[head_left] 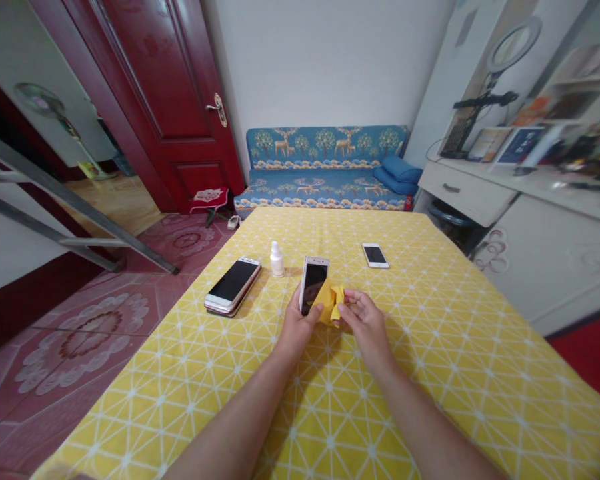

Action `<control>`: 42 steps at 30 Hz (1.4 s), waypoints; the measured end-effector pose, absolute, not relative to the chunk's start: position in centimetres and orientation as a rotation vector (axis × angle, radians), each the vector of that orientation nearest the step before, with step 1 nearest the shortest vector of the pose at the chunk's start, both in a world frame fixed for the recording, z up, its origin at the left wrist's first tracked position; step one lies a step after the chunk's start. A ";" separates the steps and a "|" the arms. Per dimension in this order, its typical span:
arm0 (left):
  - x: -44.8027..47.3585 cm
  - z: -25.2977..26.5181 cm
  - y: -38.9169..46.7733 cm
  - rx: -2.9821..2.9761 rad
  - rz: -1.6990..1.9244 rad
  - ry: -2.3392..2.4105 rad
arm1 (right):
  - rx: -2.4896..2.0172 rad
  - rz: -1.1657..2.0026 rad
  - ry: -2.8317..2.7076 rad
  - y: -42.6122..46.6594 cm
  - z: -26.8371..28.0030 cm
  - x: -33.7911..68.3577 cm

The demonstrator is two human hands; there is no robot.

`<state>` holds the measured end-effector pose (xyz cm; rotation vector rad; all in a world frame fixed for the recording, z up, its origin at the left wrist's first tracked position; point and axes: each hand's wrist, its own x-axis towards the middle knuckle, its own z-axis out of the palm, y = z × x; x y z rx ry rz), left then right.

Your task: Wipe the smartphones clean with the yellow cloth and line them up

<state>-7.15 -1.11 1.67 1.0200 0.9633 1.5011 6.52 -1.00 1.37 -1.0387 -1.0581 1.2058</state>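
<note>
Two bare forearms are stretched across the yellow tablecloth with its white triangle pattern [455, 347]. A slim white-framed smartphone with a dark screen [313, 283] is gripped upright above the table's middle by the left hand [300, 327], fingers closed round its lower half. A crumpled yellow cloth [332, 301] is pinched by the right hand [364, 320] and pressed against the phone's lower edge. A small white plastic bottle [277, 259] is seen just beside, a larger white phone [233, 285] to the left, a smaller one [375, 255] beyond.

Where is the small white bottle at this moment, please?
In the head view, the small white bottle stands on the yellow tablecloth, between the stacked phones on its left and the held phone.
</note>
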 end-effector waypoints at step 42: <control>-7.9 2.2 -1.4 0.677 1.447 0.693 | -0.963 1.682 -0.922 -0.9 1.6 7.0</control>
